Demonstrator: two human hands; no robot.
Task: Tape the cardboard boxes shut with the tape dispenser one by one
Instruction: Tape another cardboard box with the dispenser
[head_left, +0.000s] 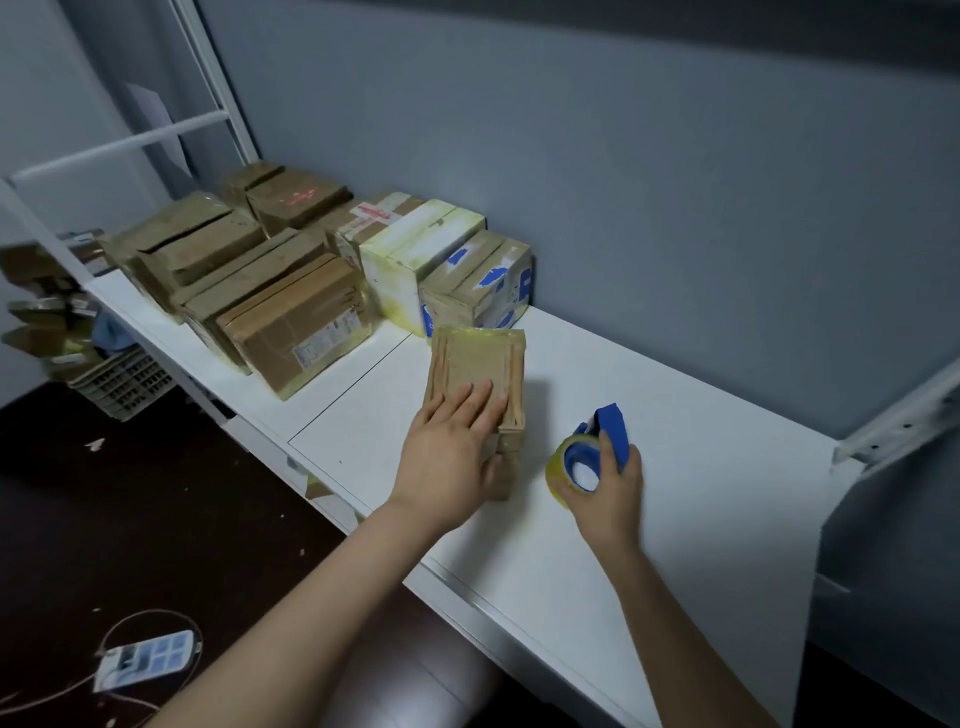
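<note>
Over on the left, a packed row of cardboard boxes (234, 275) sits at the far-left end of the tabletop (701, 467), pushed against the wall. That looks like the stock pile, parked clear of the working space. The big brown box (296, 327) at the near edge of that row carries a white shipping label (324, 340), but the print is too blurred to read. Further back there is red printing on one lid and a red-and-white sticker on another, unreadable too. Next along are a whitish box (410, 249) with yellowed tape and a box with blue patches (475, 286), and no wording can be made out on either.

Now the action: one small box (475, 358) stands alone mid-tabletop, near the front edge, with glossy tape showing round its rim. The left hand (452, 457) lies flat on its lid, fingers straight, thumb down the near side. It is pressing, not gripping, most likely to pin the box and flaps for taping.

Just to the right, apart from the box, is the tape dispenser (587, 447), a blue frame with a yellowish roll. The right hand (608, 493) is wrapped round it, fingers curled on the handle, the roll low near the tabletop and facing the box. It seems poised to come across for a strip.
</note>
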